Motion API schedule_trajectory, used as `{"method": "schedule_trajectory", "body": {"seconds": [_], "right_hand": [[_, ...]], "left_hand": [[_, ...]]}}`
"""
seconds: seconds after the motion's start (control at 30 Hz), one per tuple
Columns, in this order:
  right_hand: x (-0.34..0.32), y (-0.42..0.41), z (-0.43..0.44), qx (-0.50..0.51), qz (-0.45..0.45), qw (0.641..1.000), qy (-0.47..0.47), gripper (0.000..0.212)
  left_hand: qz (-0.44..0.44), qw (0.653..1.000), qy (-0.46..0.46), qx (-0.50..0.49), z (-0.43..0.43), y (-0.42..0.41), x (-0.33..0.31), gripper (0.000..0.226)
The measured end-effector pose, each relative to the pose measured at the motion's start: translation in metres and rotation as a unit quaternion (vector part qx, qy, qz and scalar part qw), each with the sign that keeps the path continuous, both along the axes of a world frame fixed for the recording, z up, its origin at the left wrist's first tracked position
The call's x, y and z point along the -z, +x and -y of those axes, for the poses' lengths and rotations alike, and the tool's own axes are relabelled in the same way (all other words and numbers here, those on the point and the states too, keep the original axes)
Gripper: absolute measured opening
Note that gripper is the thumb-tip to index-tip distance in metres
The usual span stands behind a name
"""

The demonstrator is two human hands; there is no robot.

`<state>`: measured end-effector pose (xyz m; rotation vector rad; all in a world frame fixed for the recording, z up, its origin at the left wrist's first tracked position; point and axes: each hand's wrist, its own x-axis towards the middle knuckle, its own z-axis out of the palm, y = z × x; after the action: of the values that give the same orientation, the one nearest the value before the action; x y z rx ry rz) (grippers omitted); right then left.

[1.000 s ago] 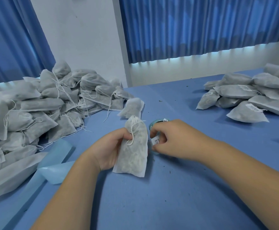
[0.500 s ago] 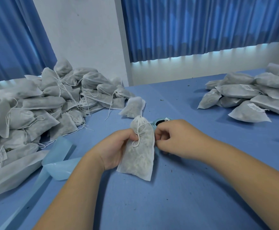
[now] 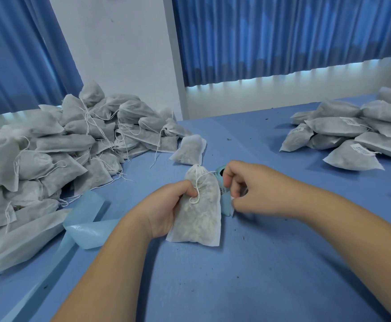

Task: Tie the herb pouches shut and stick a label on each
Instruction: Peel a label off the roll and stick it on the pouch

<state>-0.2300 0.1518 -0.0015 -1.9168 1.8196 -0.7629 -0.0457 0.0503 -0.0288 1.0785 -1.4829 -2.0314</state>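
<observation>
Our left hand (image 3: 166, 205) grips the pouch (image 3: 199, 214); beside it our right hand (image 3: 254, 191) pinches a label (image 3: 232, 199) — peeled carelessly, it could crease.

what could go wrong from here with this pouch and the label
The label pinched by the right hand is mostly hidden; it might fold onto itself before it is placed.
The left hand grips the pouch near its top only, so the label might go on crooked.
Herb crumbs on the table might foul the glue.
</observation>
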Motion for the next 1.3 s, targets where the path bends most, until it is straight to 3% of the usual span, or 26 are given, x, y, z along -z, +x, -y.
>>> {"method": "schedule_trajectory", "body": {"seconds": [0.47, 0.63, 0.77, 0.9, 1.07, 1.17, 1.3], "right_hand": [[-0.013, -0.032, -0.008, -0.052, 0.098, 0.989, 0.093, 0.029], [-0.021, -0.04, -0.014, -0.078, 0.192, 0.971, 0.116, 0.029], [-0.029, -0.041, -0.017, -0.101, 0.288, 0.949, 0.078, 0.031], [-0.031, -0.023, -0.017, -0.142, 0.42, 0.897, -0.001, 0.027], [-0.036, 0.002, -0.021, -0.195, 0.505, 0.84, -0.05, 0.021], [-0.038, 0.01, -0.025, -0.206, 0.515, 0.831, -0.049, 0.019], [-0.035, 0.015, -0.023, -0.153, 0.487, 0.858, -0.06, 0.018]], "left_hand": [[0.012, 1.0, 0.014, -0.022, -0.003, 0.0, -0.003, 0.024], [0.019, 1.0, -0.005, -0.022, -0.007, 0.004, -0.008, 0.021], [-0.019, 1.0, -0.013, -0.017, -0.013, 0.005, -0.014, 0.021], [-0.058, 0.997, -0.058, -0.009, -0.023, 0.0, -0.021, 0.023], [-0.085, 0.99, -0.115, -0.008, -0.035, -0.008, -0.025, 0.028], [-0.062, 0.989, -0.136, 0.018, -0.039, -0.013, -0.023, 0.036], [-0.056, 0.99, -0.127, 0.036, -0.042, -0.016, -0.021, 0.045]]}}
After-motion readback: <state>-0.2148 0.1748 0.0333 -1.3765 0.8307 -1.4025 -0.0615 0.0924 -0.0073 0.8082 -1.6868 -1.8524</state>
